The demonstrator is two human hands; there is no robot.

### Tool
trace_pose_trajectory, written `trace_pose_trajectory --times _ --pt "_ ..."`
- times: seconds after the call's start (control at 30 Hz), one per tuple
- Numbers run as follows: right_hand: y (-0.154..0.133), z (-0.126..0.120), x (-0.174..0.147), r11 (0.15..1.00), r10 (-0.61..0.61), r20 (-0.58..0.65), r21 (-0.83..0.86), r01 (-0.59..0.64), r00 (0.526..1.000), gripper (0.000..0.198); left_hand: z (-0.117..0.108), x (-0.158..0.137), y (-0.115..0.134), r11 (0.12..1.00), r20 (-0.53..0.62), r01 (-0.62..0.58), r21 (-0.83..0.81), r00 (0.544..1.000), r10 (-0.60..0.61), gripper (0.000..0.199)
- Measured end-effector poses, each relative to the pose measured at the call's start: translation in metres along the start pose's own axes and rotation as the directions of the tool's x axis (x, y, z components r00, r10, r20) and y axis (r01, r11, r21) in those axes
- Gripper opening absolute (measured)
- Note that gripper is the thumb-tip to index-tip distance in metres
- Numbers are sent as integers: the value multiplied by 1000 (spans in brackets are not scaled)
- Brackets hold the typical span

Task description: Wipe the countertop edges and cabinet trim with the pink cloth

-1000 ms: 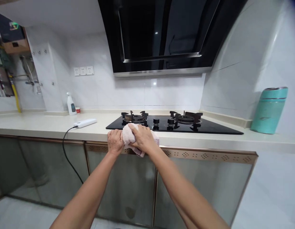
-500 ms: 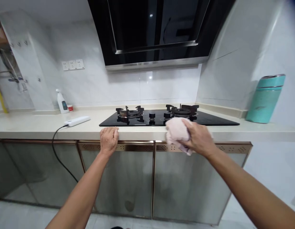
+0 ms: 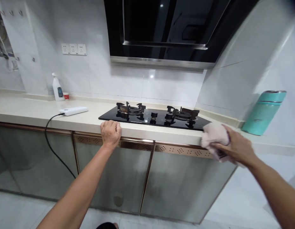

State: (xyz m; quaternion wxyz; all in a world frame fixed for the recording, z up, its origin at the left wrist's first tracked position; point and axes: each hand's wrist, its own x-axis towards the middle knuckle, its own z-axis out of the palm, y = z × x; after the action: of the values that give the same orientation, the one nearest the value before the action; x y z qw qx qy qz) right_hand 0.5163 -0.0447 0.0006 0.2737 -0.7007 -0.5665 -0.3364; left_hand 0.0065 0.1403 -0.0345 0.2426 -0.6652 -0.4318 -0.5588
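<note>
My right hand [image 3: 239, 148] is closed around a pale pink cloth [image 3: 215, 138]. The cloth is bunched up against the front edge of the countertop [image 3: 180, 136], by the right end of the black gas stove [image 3: 109, 116], and part of it hangs below that edge. Curled into a fist, my left hand [image 3: 111, 133] rests on the counter's front edge near the stove's left corner, with nothing visible in it. Two burners with black pan supports and two knobs sit on the stove.
A turquoise bottle [image 3: 264, 114] stands at the counter's right end. To the left are a white power bank [image 3: 73, 110] with a black cable [image 3: 50, 146], a white spray bottle [image 3: 57, 89] and a small red-and-white tub [image 3: 66, 96]. The black range hood [image 3: 157, 51] overhangs the stove.
My right hand has moved right along the counter's front edge with the cloth, from before the right burner to the stove's right end. My left hand stays at the edge. The view has tilted.
</note>
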Motion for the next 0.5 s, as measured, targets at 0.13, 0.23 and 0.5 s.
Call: trace_pose_trajectory --times 0.13,0.23,0.5 --pt "-111 0 9 986 -92 118 -126 107 989 95 4 2 3 998 -8 49 34 999 -49 28" --pt "-201 1 19 975 -180 170 -104 199 969 95 2 2 3 999 6 26 38 1000 -26 29" --pt "-377 15 41 906 -416 128 140 399 900 94 -5 0 -7 999 64 -38 30 997 35 34"
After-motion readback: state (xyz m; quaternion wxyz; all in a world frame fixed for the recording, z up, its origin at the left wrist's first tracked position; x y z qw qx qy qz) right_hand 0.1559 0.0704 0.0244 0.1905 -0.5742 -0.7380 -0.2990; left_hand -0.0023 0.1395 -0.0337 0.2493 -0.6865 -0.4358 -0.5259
